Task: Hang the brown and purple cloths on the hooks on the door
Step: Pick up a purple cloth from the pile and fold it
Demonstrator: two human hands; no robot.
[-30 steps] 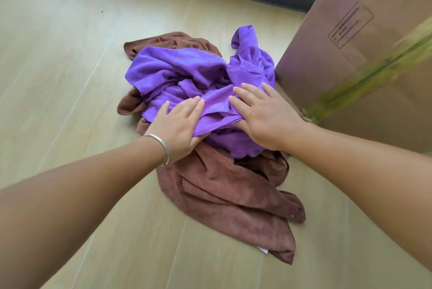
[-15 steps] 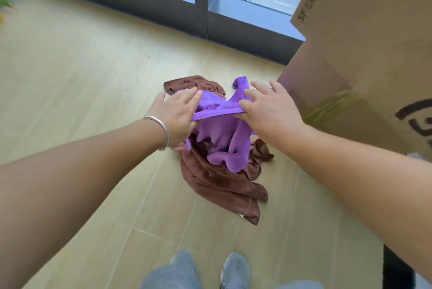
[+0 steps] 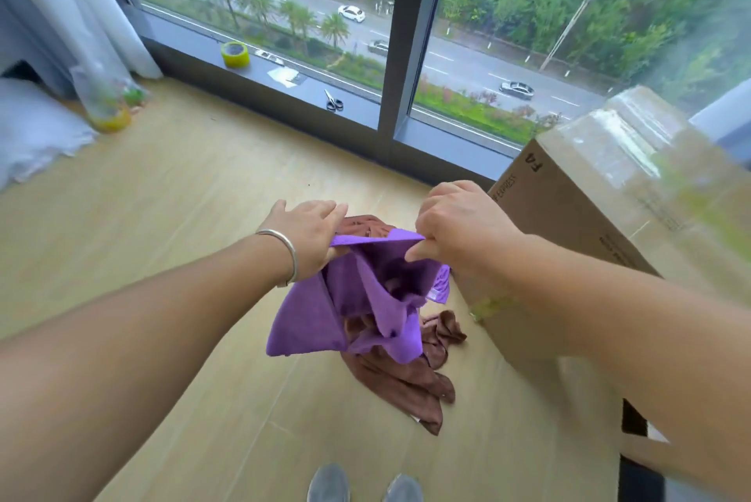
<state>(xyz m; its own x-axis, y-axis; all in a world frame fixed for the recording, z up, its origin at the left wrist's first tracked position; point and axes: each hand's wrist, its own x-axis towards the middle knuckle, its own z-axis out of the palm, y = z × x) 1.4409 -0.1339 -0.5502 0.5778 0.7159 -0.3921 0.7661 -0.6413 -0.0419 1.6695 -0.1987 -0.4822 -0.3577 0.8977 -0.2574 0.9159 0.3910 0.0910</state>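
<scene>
The purple cloth (image 3: 325, 310) hangs in the air in front of me, its top edge stretched between both hands. My left hand (image 3: 309, 235) pinches the left end of that edge, and my right hand (image 3: 459, 225) grips the right end. Below it the brown cloth (image 3: 410, 379) lies crumpled on the wooden floor, partly hidden behind the purple one. No door or hooks are in view.
A large cardboard box (image 3: 577, 225) stands close on the right. Ahead is a floor-level window with a sill holding a yellow tape roll (image 3: 235, 54) and scissors (image 3: 333, 100). A curtain (image 3: 81, 10) and a plastic bag (image 3: 105, 99) are at the left. My shoes (image 3: 361, 485) show below.
Both hands took hold of the purple cloth's edge and lifted it off the brown cloth. The view rose from the floor pile up to the window.
</scene>
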